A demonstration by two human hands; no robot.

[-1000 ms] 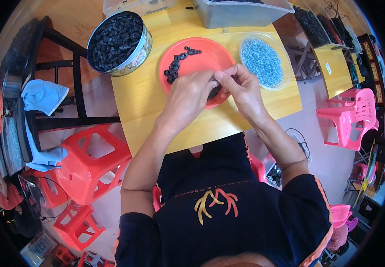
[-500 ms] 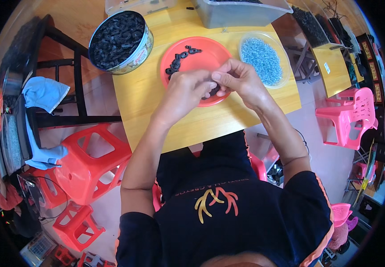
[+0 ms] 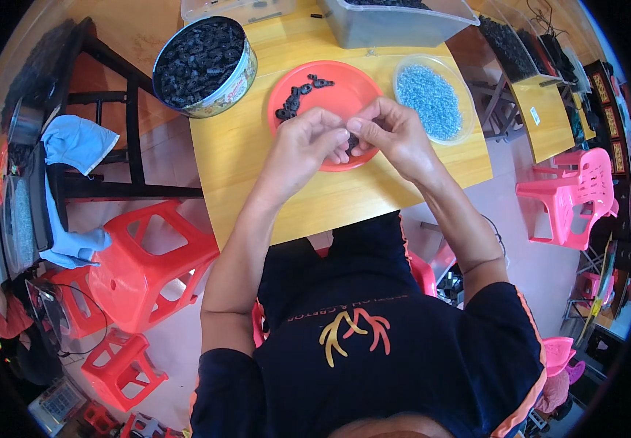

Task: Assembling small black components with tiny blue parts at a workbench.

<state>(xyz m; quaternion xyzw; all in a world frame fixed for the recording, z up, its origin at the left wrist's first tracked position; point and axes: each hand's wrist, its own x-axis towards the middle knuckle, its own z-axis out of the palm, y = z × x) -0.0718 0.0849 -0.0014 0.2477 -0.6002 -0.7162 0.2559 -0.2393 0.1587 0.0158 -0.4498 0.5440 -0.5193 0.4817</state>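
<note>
Over the near part of a red round plate (image 3: 363, 76), my left hand (image 3: 306, 142) and my right hand (image 3: 391, 133) meet with thumbs and fingertips pinched together. Between them is a small black piece (image 3: 353, 141), mostly covered by the fingers, so its exact shape is hard to make out. Several small black ring-like parts (image 3: 306, 89) lie in a curved row on the plate's far left side. Right of the plate stands a clear round tub of small light-blue translucent pieces (image 3: 432, 101).
A round tin (image 3: 217, 102) heaped with black parts stands at the table's far left. A grey plastic bin (image 3: 381, 28) is at the back. Red stools (image 3: 137, 274) stand on the floor to the left, a pink chair (image 3: 574, 193) to the right.
The view has shifted slightly. My left fingers have drawn back a little from the right ones and curled, while both hands stay over the plate at the black piece.
</note>
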